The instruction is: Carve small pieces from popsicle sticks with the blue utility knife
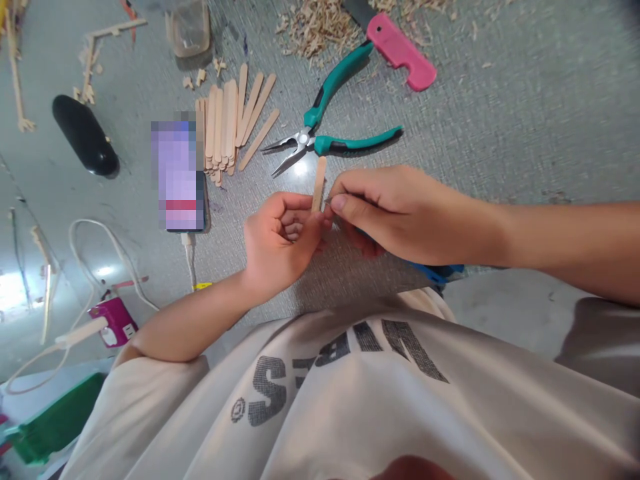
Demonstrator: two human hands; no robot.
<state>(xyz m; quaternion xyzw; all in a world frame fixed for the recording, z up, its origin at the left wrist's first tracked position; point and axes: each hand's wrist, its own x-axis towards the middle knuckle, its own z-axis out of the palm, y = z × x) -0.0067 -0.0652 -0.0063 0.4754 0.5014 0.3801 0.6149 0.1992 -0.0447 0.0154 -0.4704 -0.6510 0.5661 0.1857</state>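
Observation:
My left hand [285, 233] pinches a wooden craft stick [320, 180] between thumb and fingers, its rounded end pointing up and away from me. Close against the stick's right side, my right hand [385, 207] is closed on a thin, dark-pointed tool [327, 201]; most of it is hidden by the fingers, so its kind is unclear. Beyond both hands lie pliers [304, 138] with green handles and spread jaws. A pile of craft sticks [223, 127] rests to their left, some fanned out.
A phone [180, 177] with a charging cable lies left of the sticks, near a black case [85, 137]. Wood shavings [320, 30] and a pink-handled knife [403, 50] are at the back. A clear container [189, 30] and a purple power adapter [113, 323] sit on the left.

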